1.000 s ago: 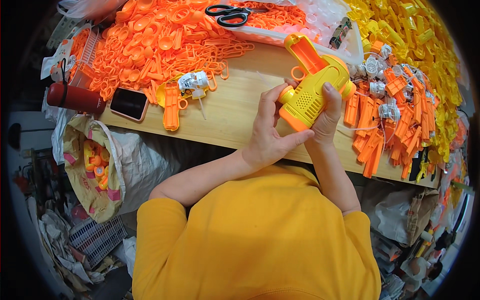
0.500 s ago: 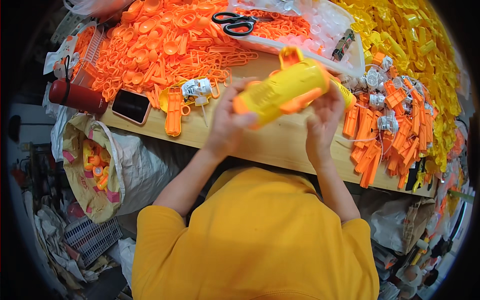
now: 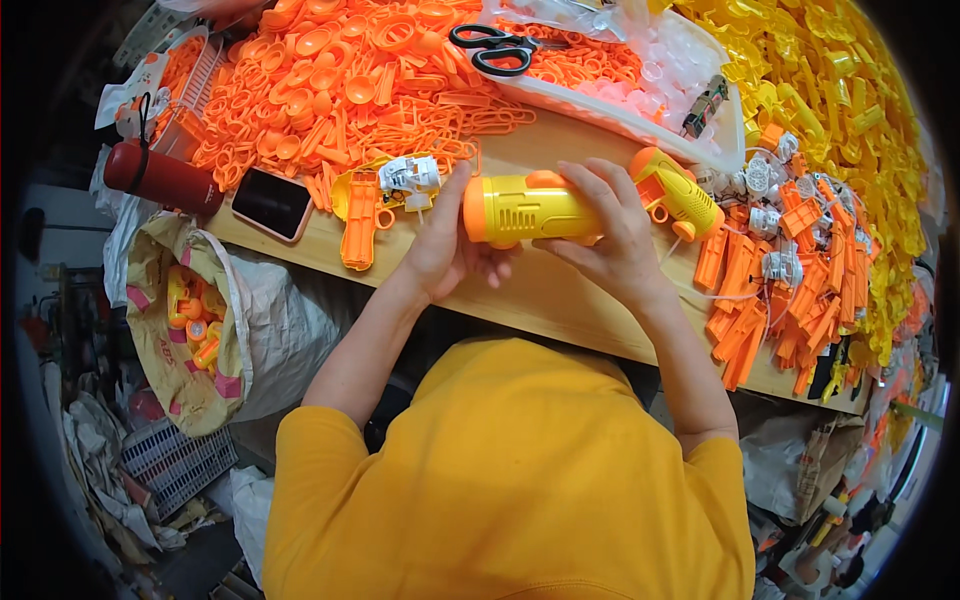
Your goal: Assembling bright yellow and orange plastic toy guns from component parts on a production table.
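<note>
A yellow toy body (image 3: 530, 208), a chunky cylinder with orange ends and ribbed slots, lies level between my hands above the table. My right hand (image 3: 618, 228) is closed around its right part, fingers over the top and thumb below. At the left orange end is my left hand (image 3: 440, 242), its palm and thumb against the rim and its fingers loosely apart underneath. To the left lies a half-built toy (image 3: 360, 215) with a yellow shell, an orange handle and a white motor unit. Past my right hand sits another yellow-orange toy (image 3: 680, 190).
Orange parts (image 3: 330, 80) heap at the back left, yellow parts (image 3: 830, 90) at the back right. Scissors (image 3: 500, 50) rest on a white tray (image 3: 600, 112). Orange handles with wired motors (image 3: 770, 270) pile right. A phone (image 3: 270, 204), red bottle (image 3: 165, 178) and sack (image 3: 240, 330) are left.
The toy body has turned from tilted to level, its orange lug no longer standing up on top. My right hand has come over it, and my left hand's grip has loosened.
</note>
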Tool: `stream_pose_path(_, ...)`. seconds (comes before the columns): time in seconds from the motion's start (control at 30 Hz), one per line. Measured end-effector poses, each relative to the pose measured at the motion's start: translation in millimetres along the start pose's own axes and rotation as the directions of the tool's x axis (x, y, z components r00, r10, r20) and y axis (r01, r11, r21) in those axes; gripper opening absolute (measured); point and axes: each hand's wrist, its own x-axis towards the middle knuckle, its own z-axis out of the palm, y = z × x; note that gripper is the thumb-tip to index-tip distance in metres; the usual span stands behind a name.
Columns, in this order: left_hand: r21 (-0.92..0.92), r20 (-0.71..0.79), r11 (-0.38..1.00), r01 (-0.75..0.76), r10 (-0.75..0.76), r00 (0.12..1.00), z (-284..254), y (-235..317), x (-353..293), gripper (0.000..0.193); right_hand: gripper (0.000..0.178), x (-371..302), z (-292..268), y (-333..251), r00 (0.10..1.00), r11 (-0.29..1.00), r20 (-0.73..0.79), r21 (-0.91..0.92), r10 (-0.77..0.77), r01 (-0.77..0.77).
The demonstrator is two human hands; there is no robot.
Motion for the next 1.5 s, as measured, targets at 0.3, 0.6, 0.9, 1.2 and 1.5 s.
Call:
stream_pose_path(0.3,0.299,-0.045,0.937,-0.182,0.204,0.978,-12.3,14.7,-10.6,0.060,0.066,-6.8,21.2,7.6,0.978,0.954,-0.073,0.245,0.197,-0.174)
stream_pose_path(0.6,0.681,0.256,0.449,-0.578,0.594,0.763,-4.9,-1.9,0.0,0.070,0.067,-22.9,38.2,8.3,0.919,0.754,-0.064,0.596,0.388,-0.277)
stream_pose_path(0.9,0.665,0.495,0.344,-0.663,0.462,0.736,19.7,-2.7,0.9,0.079,0.079,-33.7,22.9,15.8,0.973,0.955,-0.145,0.266,0.178,-0.135)
stream_pose_path(1.2,0.747,0.543,0.144,-0.649,0.433,0.720,30.8,19.6,-12.5,0.075,0.082,-50.4,19.3,8.1,0.902,0.478,-0.015,0.852,0.432,-0.215)
stream_pose_path(1.5,0.711,0.284,0.535,-0.457,0.377,0.882,17.5,-7.9,6.7,0.072,0.092,-41.4,21.4,12.7,0.904,0.606,-0.028,0.751,0.426,-0.262)
